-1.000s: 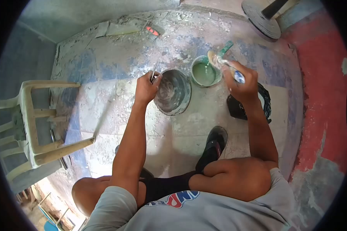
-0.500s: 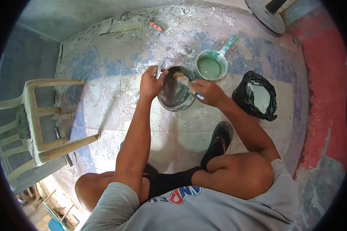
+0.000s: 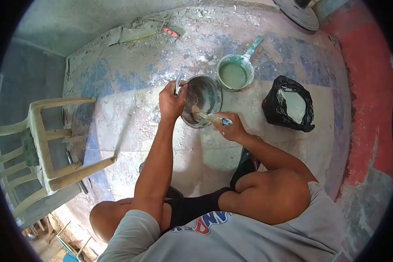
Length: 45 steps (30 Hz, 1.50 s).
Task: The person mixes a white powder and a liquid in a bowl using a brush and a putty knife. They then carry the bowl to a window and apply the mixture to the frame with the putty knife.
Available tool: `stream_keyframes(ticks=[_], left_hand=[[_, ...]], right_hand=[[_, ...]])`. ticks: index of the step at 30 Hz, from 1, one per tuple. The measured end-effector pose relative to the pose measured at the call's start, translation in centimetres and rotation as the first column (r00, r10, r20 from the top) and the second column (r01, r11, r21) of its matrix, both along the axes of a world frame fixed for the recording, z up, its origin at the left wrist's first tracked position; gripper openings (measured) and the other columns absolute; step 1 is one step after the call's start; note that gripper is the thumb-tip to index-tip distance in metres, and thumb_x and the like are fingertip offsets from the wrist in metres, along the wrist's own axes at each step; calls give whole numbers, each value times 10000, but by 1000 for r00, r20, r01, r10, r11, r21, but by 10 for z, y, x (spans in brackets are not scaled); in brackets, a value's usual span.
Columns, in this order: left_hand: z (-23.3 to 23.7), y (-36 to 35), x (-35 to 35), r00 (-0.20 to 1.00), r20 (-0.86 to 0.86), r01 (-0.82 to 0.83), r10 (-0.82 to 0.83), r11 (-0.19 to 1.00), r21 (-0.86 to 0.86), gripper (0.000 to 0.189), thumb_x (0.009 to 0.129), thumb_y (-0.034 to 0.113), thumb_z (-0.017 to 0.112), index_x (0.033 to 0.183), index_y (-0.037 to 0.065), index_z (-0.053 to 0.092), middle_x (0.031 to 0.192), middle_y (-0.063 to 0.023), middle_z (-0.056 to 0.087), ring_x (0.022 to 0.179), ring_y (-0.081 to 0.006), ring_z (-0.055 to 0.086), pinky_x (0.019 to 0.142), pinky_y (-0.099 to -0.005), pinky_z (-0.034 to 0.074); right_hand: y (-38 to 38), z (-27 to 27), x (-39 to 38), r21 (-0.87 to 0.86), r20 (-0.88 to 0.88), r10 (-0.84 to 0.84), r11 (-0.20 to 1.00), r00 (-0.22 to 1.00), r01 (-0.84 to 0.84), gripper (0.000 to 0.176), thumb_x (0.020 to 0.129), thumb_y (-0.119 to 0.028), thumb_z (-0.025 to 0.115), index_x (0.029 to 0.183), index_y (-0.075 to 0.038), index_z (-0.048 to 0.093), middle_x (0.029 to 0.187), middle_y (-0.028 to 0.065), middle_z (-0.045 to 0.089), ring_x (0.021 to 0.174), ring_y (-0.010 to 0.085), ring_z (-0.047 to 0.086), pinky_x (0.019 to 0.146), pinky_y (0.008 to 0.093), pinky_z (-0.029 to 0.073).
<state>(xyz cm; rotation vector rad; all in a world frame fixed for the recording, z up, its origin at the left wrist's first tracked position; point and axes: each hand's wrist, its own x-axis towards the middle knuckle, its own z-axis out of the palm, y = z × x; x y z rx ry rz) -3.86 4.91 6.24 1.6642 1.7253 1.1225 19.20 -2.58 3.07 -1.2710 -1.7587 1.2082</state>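
A round metal pot [image 3: 217, 98] with grey, wet-looking residue on its inside stands on the floor in front of me. At its left rim my left hand [image 3: 172, 102] is closed around a silvery metal strip [image 3: 178, 83] that sticks up past the thumb; whether it belongs to the pot I cannot tell. My right hand [image 3: 231, 127], at the pot's lower right, grips a paintbrush [image 3: 212, 116] with a blue mark on its handle. The brush's pale bristles reach inside the pot near its lower wall.
Beyond the pot sits a green dipper [image 3: 250, 65] of cloudy liquid. A black plastic bag [image 3: 273, 107] of white powder stands to the right. A plastic chair [image 3: 41, 144] lies on the left. A red-handled tool [image 3: 171, 32] lies near the back wall, and a round base [image 3: 299, 17] stands back right.
My right hand has moved the brush from the pot's upper part down toward its near side. My left hand stays at the left rim, shifted slightly.
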Motion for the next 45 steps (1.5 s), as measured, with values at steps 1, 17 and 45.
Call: stream_keyframes(ticks=[1, 17, 45], left_hand=[[1, 0, 1, 1000, -2, 7, -7, 1000, 0, 140, 846, 119, 684, 949, 24, 687, 890, -164, 687, 806, -342, 676, 723, -379, 520], [0, 9, 0, 939, 316, 188, -137, 973, -135, 170, 884, 126, 695, 1016, 25, 731, 887, -76, 736, 801, -96, 643, 739, -269, 508], [-13, 8, 14, 990, 94, 111, -110, 994, -10, 181, 852, 205, 713, 889, 30, 682, 730, -153, 657, 612, -280, 629, 593, -355, 483]], right_hand=[[-2, 0, -4, -185, -6, -67, 981, 998, 65, 182, 881, -191, 673, 934, -19, 696, 711, 101, 651, 642, 219, 648, 604, 362, 486], [36, 17, -22, 341, 93, 279, 893, 956, -294, 277, 827, -149, 696, 1086, -55, 663, 942, 172, 644, 815, 360, 642, 690, 413, 521], [48, 17, 39, 491, 459, 235, 737, 857, -465, 467, 726, -81, 688, 1187, -83, 618, 1002, 119, 621, 901, 309, 653, 715, 403, 549]])
